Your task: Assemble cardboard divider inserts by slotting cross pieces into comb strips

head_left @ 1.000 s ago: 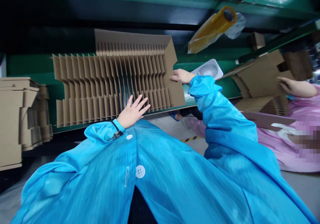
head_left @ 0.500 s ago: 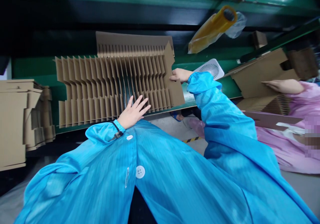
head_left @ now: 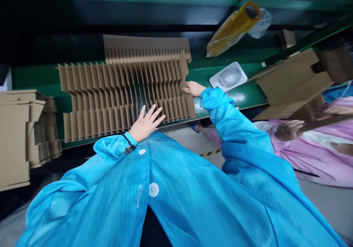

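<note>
Pushed inward since a moment ago, the end flap of a ribbed brown cardboard divider [head_left: 124,92] sits pinched in the right hand [head_left: 193,88]. The left hand [head_left: 145,123], flat with fingers spread, presses its near side at the front edge of the green bench [head_left: 242,96].

Left hand [head_left: 146,123] splayed flat, right hand [head_left: 193,88] curled closed.

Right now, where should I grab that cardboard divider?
I'd take the cardboard divider by its right end panel, from the right, where the right hand pinches it. That end is one flat sheet; the slotted fins look floppy. The left hand lies flat on the near edge.
</note>
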The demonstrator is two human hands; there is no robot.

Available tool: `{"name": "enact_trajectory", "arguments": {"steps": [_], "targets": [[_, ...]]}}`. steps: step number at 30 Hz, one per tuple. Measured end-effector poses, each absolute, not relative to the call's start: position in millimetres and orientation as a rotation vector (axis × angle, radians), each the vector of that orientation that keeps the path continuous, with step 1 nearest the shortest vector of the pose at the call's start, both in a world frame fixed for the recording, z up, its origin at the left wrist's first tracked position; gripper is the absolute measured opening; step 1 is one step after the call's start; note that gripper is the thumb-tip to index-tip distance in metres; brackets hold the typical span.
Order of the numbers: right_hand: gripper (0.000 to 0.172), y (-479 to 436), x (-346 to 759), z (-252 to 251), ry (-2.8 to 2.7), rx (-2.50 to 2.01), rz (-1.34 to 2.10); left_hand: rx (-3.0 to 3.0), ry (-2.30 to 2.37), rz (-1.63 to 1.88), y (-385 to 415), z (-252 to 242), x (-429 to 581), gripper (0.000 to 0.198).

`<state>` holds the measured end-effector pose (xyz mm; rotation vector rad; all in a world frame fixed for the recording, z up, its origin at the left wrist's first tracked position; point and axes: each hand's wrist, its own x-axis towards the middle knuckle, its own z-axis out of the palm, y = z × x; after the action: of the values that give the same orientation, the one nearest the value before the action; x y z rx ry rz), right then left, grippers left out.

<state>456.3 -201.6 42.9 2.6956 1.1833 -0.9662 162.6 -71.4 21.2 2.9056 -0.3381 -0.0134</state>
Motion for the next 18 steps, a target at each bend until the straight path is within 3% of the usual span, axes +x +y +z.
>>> {"name": "enact_trajectory", "arguments": {"steps": [8, 13, 18], "targets": [[0.015, -199.5, 446.3, 27.2, 1.082, 2.849, -1.176, 2.901, -0.334, 0.002, -70.9, 20.7, 161.5, 0.064], [0.029, -198.4, 436.6, 41.8, 1.064, 2.871, -1.349, 2.887, -0.326, 0.052, -74.8, 26.4, 164.6, 0.062], [0.038, -213.4, 434.6, 60.1, 0.896, 3.005, -1.604, 2.811, 0.244, 0.503, -8.3, 44.6, 114.3, 0.049]]}}
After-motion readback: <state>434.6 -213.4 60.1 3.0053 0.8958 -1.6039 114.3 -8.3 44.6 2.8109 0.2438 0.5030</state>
